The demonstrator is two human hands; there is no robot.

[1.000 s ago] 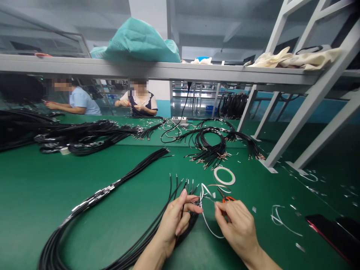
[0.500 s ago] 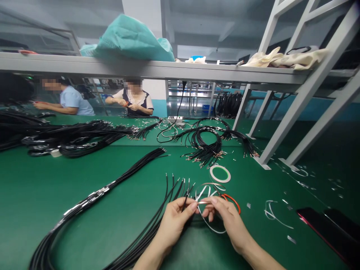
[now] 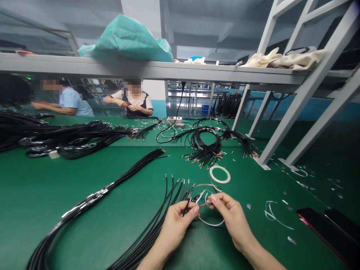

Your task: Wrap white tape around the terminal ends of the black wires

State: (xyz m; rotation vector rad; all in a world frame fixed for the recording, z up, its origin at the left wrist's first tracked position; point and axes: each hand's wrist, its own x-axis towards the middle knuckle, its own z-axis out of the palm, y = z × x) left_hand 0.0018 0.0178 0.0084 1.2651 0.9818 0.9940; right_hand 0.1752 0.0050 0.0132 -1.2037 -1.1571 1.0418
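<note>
My left hand [image 3: 180, 221] is closed, thumb against fingers, on the end of a black cable [image 3: 184, 210]. Between it and my right hand [image 3: 229, 217] stretches a thin copper-coloured strip [image 3: 204, 204], which looks like foil tape. My right hand pinches that strip's other end between thumb and fingertips. Behind the fingers, a loose copper-coloured length [image 3: 208, 184] curves over the table, and white backing strips [image 3: 212, 225] loop beneath the hands. Several more black cables [image 3: 152, 228] with bare silvery tips fan out beside my left hand. The fingers hide the cable's tip.
A white-edged tape roll [image 3: 220, 174] lies beyond my hands. A long cable bundle [image 3: 92, 198] curves along the left, and coiled cables [image 3: 206, 146] lie farther back. A dark phone-like object [image 3: 317, 228] is at right. Shelf legs [image 3: 289, 116] stand at right; two people work opposite.
My right hand has risen slightly, and the copper-coloured strip now slants up toward it. The orange scissor handle seen earlier is now hidden behind that hand. My left hand keeps its hold.
</note>
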